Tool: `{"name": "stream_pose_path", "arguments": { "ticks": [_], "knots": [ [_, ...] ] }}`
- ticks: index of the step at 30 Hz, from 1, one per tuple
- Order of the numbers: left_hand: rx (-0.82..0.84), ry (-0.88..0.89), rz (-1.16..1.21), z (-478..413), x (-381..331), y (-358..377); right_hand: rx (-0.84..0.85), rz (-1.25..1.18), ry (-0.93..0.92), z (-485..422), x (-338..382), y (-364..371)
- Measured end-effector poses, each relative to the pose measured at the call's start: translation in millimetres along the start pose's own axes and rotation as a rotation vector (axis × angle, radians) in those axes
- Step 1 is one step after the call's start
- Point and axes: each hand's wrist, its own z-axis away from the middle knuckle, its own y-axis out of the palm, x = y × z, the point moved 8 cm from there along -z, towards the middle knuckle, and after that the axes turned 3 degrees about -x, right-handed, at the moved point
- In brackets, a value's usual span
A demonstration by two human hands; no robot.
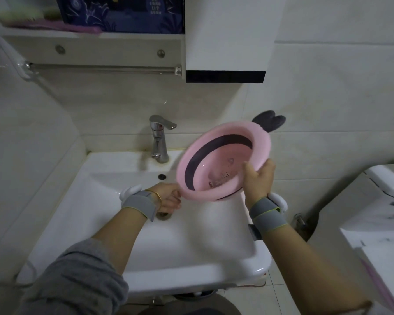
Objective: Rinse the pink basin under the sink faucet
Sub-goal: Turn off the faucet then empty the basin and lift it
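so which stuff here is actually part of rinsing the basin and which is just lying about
In the job:
pink basin, held tilted by left hand and right hand
faucet
sink

Lying about:
towel rail
dark blue box on shelf
toilet tank

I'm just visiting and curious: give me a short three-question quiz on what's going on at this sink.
1. True or false: water is running from the faucet into the basin.
2. Which hands hold the basin? A) left only B) right only C) both
3. Fill in: the basin is tilted, and its open side faces toward the ____.

Key
1. False: no stream shows, and the basin is held right of the spout, above the sink.
2. C: the left hand grips the lower-left rim, the right hand the near-right rim.
3. Camera, so the inside and its dark band show.
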Motion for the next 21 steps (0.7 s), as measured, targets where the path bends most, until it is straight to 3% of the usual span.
{"name": "stream_pose_path", "arguments": {
  "ticks": [8,21],
  "knots": [
    [0.004,0.163,0.099,2.8,-34.3,21.5,-0.075,-0.339,0.359,-24.4,-64.8,-12.9],
    [-0.032,0.202,-0.023,-6.7,-40.2,48.0,-0.035,-0.287,0.632,-26.3,-112.7,-8.9]
  ]
}}
